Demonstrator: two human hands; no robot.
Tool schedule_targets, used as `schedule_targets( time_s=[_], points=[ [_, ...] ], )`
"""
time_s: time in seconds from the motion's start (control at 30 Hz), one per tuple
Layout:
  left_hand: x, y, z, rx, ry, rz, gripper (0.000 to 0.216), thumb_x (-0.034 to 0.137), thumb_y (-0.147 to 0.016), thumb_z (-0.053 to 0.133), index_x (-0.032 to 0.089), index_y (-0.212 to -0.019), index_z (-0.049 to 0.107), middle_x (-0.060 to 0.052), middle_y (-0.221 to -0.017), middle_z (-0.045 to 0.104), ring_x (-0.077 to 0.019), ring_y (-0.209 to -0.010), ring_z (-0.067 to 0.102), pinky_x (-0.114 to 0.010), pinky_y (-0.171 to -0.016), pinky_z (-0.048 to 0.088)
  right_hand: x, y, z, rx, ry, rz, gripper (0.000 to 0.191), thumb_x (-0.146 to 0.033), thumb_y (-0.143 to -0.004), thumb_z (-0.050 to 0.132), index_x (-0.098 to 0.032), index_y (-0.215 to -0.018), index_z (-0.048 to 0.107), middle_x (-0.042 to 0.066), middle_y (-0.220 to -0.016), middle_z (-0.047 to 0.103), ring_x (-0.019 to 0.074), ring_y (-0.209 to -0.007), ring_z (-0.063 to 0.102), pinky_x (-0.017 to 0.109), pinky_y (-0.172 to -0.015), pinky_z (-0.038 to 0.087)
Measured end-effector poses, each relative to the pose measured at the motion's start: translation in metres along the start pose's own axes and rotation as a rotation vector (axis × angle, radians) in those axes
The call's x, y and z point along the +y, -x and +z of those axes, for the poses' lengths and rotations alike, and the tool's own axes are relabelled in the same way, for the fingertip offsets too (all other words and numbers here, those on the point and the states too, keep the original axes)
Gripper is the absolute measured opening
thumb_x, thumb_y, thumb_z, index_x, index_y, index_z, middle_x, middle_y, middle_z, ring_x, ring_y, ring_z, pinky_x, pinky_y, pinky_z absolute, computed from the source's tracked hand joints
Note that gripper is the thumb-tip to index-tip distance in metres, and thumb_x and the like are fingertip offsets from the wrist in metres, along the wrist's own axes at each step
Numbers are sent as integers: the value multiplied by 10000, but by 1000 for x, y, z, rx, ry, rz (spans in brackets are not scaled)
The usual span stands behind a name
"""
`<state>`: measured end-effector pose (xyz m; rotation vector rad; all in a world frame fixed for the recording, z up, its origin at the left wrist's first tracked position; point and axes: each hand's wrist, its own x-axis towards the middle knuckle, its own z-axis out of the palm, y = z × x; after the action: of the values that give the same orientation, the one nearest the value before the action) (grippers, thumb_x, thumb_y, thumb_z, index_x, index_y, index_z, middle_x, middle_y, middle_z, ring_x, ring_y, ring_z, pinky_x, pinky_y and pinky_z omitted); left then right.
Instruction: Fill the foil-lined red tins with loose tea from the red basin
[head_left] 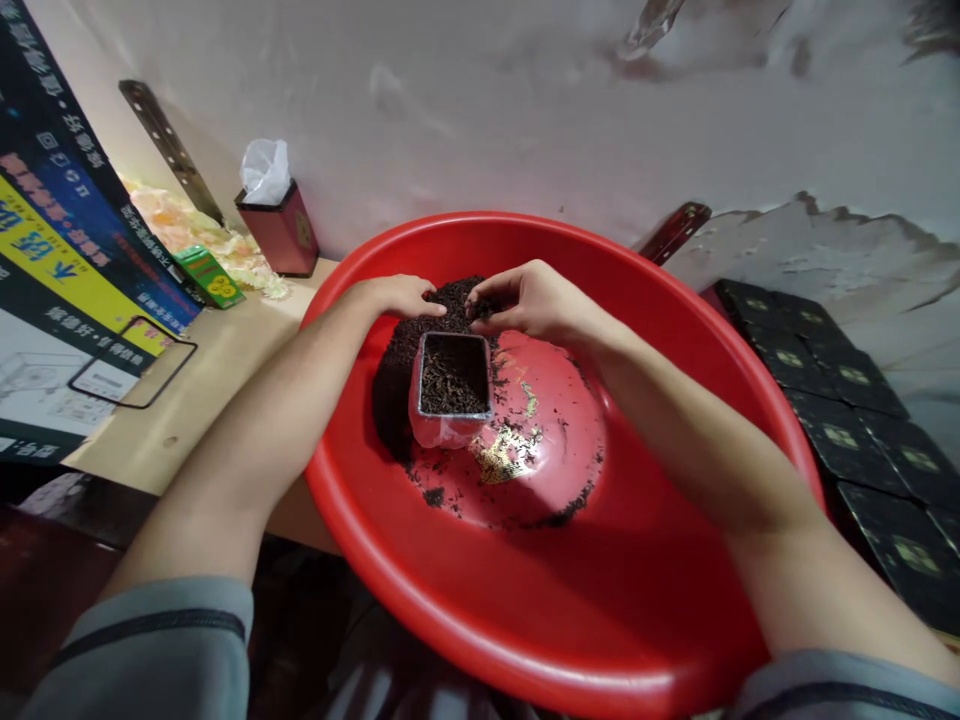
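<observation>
A large red plastic basin (420, 575) holds a heap of dark, loose shreds that look like tea leaves (397, 365). In front of the heap stands a square pink tin (450, 430), lined with clear plastic and filled with the same leaves. My left hand (405, 297) lies on the far left of the heap, thumb stretched out and fingertips partly hidden. Across from it, my right hand (529, 300) has its fingers curled around some dark leaves, just behind the tin. Neither hand touches the tin.
Another pink tin (281, 235) with plastic poking out stands on the wooden table (277, 330), beside a small green box (210, 277). A large printed carton (60, 260) is at left. Several black square packages (847, 450) sit at right. The wall rises behind the basin.
</observation>
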<state>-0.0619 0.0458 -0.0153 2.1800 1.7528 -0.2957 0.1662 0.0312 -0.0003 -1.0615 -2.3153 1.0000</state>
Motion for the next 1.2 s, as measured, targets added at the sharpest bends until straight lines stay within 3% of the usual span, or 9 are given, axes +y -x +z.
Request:
schedule_targets(
  time_s=[0.13,0.33,0.53,0.7,0.83,0.97,1.07,1.2],
  points=[
    [1,5,0,12,-1,5,668,582,-1004,488,219,-1551,606,-92,-1559,664,-266,-1352,661,-299,-1115,484,-29,12,17,-92,148,-90,275,-184,-738,846,-191,-1011,882,12,-905,808,189,-886,726,308,-878,557],
    [1,8,0,3,-14,15,670,553,-1011,459,191,-1560,592,-91,-1601,630,-235,-1397,634,-263,-1124,472,-40,20,36,-151,213,-227,278,-81,-804,778,-239,-1000,895,14,-961,847,182,-910,769,275,-877,564],
    [0,5,1,2,-15,11,662,500,-1003,463,185,-1572,584,-100,-1623,608,-240,-1432,615,-280,-1163,455,-34,15,36,-154,331,-381,350,2,-804,672,-212,-974,891,58,-997,847,200,-932,776,296,-908,560],
    [-1,5,1,-18,-15,26,690,539,-1013,468,155,-1577,566,-124,-1615,612,-235,-1413,625,-280,-1158,462,-16,3,30,-81,401,-369,322,3,-791,672,-185,-947,882,81,-1077,842,214,-993,777,320,-961,568],
    [2,10,-5,17,-31,21,635,504,-1042,472,216,-1602,547,-76,-1658,574,-230,-1474,576,-290,-1210,422,-10,-1,25,-49,354,-355,359,0,-792,673,-201,-1005,881,61,-1076,846,211,-1015,781,327,-979,574],
    [23,23,-5,170,-21,-16,548,343,-1097,375,188,-1584,572,-71,-1665,567,-227,-1536,517,-284,-1262,363,-11,6,13,-64,314,-319,394,-11,-793,676,-217,-1062,878,40,-1073,850,203,-1027,783,319,-979,577],
    [54,38,10,302,63,-52,587,392,-1132,284,130,-1594,533,-144,-1652,568,-272,-1536,522,-359,-1279,372,-1,24,2,11,336,-294,399,-37,-814,638,-210,-1087,872,44,-1084,845,203,-1018,781,330,-988,583],
    [92,51,42,254,71,0,772,578,-1127,214,108,-1738,243,-201,-1811,253,-335,-1691,229,-549,-1364,192,34,60,-8,71,413,-280,328,-103,-867,630,-207,-1074,862,70,-1108,828,225,-1028,767,363,-1003,588]
  ],
)
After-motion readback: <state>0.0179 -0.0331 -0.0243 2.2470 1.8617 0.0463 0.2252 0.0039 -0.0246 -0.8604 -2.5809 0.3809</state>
